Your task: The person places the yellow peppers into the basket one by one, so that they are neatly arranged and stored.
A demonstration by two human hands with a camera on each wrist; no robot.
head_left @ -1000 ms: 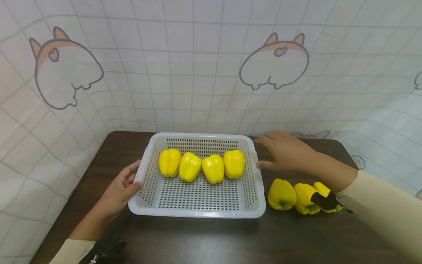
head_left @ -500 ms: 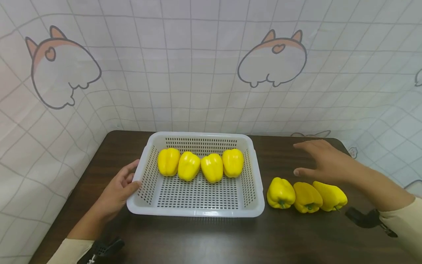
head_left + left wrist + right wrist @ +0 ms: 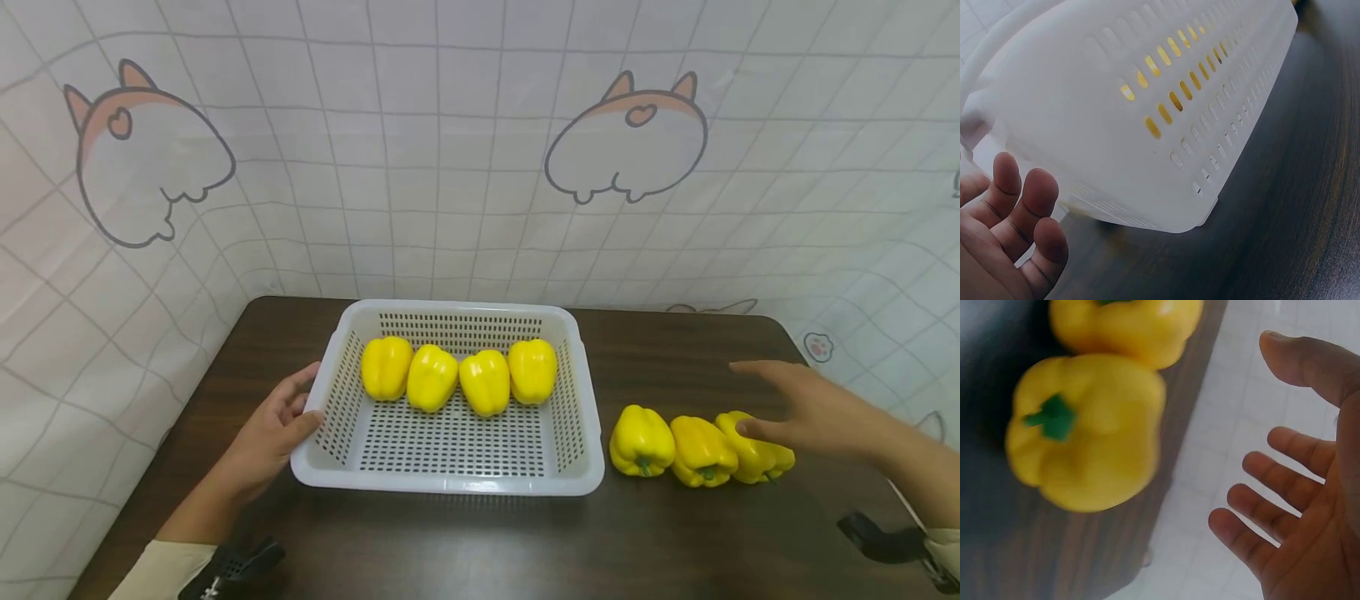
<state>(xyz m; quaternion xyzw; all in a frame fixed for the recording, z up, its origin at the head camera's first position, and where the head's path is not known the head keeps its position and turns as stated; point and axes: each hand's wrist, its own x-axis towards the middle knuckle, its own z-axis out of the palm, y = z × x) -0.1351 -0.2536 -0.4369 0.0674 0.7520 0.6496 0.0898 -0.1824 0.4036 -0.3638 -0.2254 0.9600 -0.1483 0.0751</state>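
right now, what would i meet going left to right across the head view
Left hand, white perforated plastic basket holding four yellow bell peppers, first loose yellow bell pepper, second loose yellow bell pepper, right hand. The third loose pepper overlaps the right hand, so it is left out.

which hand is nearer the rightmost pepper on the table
The right hand: in the head view it partly overlaps the rightmost pepper. The left hand is far to the left, holding the white basket by its left rim.
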